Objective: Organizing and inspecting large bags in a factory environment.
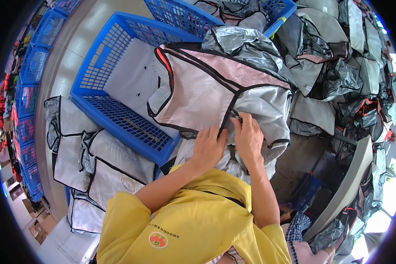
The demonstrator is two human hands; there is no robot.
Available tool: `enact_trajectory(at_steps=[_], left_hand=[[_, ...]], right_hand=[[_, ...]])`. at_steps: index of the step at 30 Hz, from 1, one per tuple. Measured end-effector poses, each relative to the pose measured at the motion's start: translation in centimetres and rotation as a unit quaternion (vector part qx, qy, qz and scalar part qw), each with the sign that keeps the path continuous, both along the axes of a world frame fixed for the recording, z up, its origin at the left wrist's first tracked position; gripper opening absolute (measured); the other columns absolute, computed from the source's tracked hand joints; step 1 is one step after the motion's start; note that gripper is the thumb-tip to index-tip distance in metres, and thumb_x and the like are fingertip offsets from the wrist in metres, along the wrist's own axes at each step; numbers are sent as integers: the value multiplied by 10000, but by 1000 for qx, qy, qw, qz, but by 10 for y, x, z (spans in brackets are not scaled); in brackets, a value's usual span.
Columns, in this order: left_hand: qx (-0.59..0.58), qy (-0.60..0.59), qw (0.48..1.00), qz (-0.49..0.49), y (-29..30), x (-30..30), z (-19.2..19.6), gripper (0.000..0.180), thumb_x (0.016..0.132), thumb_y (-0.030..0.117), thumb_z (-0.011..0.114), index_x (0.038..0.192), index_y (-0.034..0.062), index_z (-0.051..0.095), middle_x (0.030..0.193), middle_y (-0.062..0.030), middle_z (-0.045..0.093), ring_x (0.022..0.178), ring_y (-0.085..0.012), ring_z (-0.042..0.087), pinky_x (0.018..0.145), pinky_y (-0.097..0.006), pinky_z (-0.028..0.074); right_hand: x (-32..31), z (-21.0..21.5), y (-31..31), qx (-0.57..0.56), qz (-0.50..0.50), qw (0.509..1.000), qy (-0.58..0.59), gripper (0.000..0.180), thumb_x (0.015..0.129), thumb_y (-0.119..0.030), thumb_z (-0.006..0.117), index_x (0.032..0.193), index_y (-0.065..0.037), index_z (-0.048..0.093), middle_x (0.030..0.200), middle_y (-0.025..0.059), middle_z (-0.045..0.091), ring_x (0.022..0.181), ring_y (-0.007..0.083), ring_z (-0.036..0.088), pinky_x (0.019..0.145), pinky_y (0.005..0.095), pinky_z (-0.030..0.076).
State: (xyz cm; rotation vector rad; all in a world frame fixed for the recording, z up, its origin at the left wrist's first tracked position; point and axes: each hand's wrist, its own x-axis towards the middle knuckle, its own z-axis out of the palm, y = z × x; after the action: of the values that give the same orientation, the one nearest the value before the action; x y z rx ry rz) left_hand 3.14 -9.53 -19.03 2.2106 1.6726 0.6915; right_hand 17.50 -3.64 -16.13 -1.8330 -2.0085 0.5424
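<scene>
A partly sewn fabric bag (198, 90) with pale pinkish-white panels, black edge binding and one red-edged strip lies across my lap and the crate's rim. Silvery lining fabric (242, 42) bulges out beyond its far edge. My left hand (209, 145) has its fingers closed on the black-bound edge at the near side of the bag. Just right of it, my right hand (247, 134) is closed in a pinch by the corner where the black seams meet. A small dark piece shows at its fingertips; whether it is binding or a tool is unclear.
A blue plastic crate (81, 83) with a pale sheet inside stands at left, another blue crate (171, 17) beyond. Similar bag pieces (114, 154) lie at left, with a large heap (321, 57) at right. A curved grey board (343, 189) and another person's checked sleeve (298, 224) are lower right.
</scene>
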Motion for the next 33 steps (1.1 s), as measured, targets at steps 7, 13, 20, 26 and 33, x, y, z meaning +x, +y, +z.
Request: enact_trajectory(at_steps=[7, 13, 20, 26, 33], left_hand=[[16, -12, 1000, -6, 1, 0, 0, 278, 844, 102, 649, 1104, 24, 709, 898, -104, 526, 844, -283, 574, 715, -399, 454], [-23, -9, 1000, -7, -4, 0, -4, 422, 739, 85, 704, 1155, 30, 655, 960, -124, 529, 892, -322, 568, 764, -427, 467], [-16, -21, 1000, -9, -1, 0, -4, 418, 732, 84, 714, 1144, 30, 659, 968, -126, 527, 896, -322, 567, 761, -428, 466], [19, 4, 1000, 0, 3, -2, 1, 264, 844, 119, 645, 1082, 24, 705, 904, -106, 533, 843, -284, 577, 715, -402, 459], [1, 24, 1000, 15, -5, 4, -8, 333, 828, 165, 652, 1138, 46, 663, 965, -109, 543, 903, -301, 580, 763, -424, 475]], right_hand=[[2, -13, 8, 15, -10, 1000, 0, 199, 977, -189, 659, 1076, -27, 603, 934, 177, 701, 890, 385, 672, 729, 471, 537], [-1, -17, 11, 48, -14, 999, 10, 225, 996, -213, 657, 1101, -26, 588, 897, 210, 688, 843, 421, 664, 716, 482, 526], [1, -22, 15, 39, -17, 999, 15, 211, 995, -202, 656, 1082, -25, 581, 906, 212, 688, 848, 424, 663, 719, 481, 526], [-2, -25, 18, 44, -16, 998, 35, 188, 978, -169, 675, 1094, -40, 604, 914, 211, 685, 858, 426, 664, 731, 476, 526], [19, 20, -21, 25, -95, 988, 119, 288, 969, -167, 711, 1206, -35, 615, 908, 149, 638, 775, 285, 643, 693, 398, 523]])
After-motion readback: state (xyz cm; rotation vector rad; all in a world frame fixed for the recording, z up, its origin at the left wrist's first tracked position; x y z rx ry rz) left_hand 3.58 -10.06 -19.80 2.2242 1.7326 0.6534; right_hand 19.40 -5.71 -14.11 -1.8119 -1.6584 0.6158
